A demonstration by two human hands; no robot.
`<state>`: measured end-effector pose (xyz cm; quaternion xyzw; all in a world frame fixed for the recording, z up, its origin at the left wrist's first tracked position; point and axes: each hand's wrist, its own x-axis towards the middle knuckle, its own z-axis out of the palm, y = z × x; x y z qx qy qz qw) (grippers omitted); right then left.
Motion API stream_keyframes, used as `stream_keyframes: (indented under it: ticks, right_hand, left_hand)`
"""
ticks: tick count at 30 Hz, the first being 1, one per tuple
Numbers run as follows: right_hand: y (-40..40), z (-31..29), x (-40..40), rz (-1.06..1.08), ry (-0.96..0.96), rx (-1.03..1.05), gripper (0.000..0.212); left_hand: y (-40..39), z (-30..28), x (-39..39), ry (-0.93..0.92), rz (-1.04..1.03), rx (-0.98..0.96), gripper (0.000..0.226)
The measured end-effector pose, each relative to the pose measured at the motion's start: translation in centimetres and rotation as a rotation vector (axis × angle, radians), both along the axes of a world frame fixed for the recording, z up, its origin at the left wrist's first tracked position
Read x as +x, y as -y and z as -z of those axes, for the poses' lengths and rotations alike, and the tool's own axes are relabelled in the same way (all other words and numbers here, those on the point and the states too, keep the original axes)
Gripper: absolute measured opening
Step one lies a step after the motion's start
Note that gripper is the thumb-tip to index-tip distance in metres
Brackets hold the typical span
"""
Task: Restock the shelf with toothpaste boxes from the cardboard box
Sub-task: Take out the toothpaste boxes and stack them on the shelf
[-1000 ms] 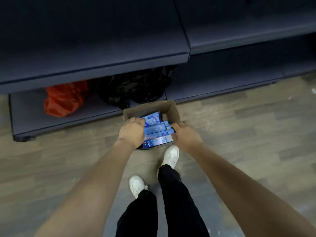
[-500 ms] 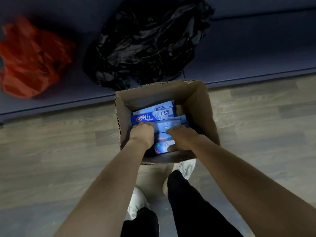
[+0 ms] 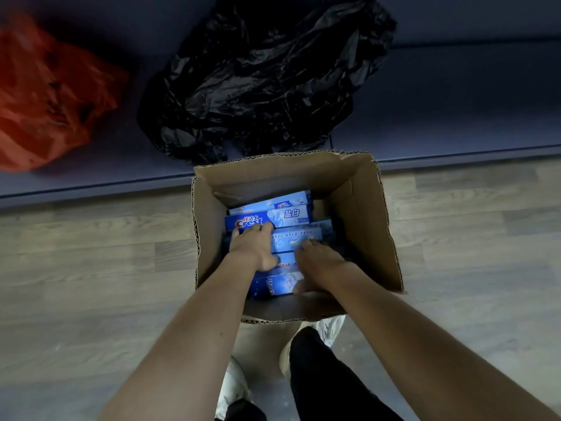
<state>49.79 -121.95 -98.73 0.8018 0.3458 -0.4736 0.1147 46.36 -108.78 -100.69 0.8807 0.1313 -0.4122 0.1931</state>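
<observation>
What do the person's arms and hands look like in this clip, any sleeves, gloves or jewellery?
Both forearms are bare up to the frame edge, with no sleeves in view. The left hand and right hand are ungloved, with no watch, ring or wristband visible.

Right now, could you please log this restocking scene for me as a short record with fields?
container: cardboard box on the wood floor, open at the top
contents: blue toothpaste boxes lying flat in a stack
left hand: inside the box, fingers on the toothpaste boxes
right hand: inside the box, gripping toothpaste boxes
shelf: lowest level, just behind the box
on shelf: black plastic bag, red plastic bag
</observation>
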Motion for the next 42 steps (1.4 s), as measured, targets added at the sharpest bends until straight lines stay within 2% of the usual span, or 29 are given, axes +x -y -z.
stream_keyframes:
  ticks: [5,8,13,16,19,23,27,32,38,42]
  right_hand:
    - [0.4,-0.4,-0.3,0.048,0.025,0.034,0.071]
    - [0.6,-1.1,-0.7,0.037,0.035,0.029,0.073]
    - [0.3,-3.5,-0.9,-0.078,0.101,0.051,0.066]
    - [-0.1,-5.8,-0.9,-0.195,0.128,0.105,0.047]
    - [-0.5,-9.0,-0.5,-0.242,0.145,0.111,0.039]
    - [-1.0,-14.6,-0.1,-0.216,0.147,0.147,0.048]
    - [-1.6,-20.8,-0.1,-0.216,0.152,0.182,0.052]
    - [-2.3,-29.3,-0.3,-0.199,0.148,0.219,0.053]
    - [-3.5,-39.2,0.0,-0.177,0.226,0.285,0.055]
    - [-4.5,-45.5,-0.8,-0.065,0.246,0.378,0.057]
  left_hand:
    - [0.2,-0.9,0.2,0.151,0.139,0.192,0.067]
    - [0.1,-1.4,0.3,0.165,0.228,0.258,0.056]
    - [0.5,-3.5,0.6,0.213,0.243,0.216,0.049]
    - [0.1,-6.3,0.9,0.219,0.205,0.180,0.046]
    - [-0.4,-10.1,1.3,0.259,0.247,0.222,0.041]
    - [-1.1,-15.9,1.2,0.354,0.351,0.325,0.048]
    - [-2.4,-22.1,0.5,0.430,0.327,0.367,0.055]
    - [-4.3,-30.6,-0.7,0.512,0.277,0.386,0.046]
    - [-7.1,-41.0,-1.5,0.512,0.286,0.425,0.041]
    - [-8.8,-48.0,-2.1,0.590,0.210,0.427,0.051]
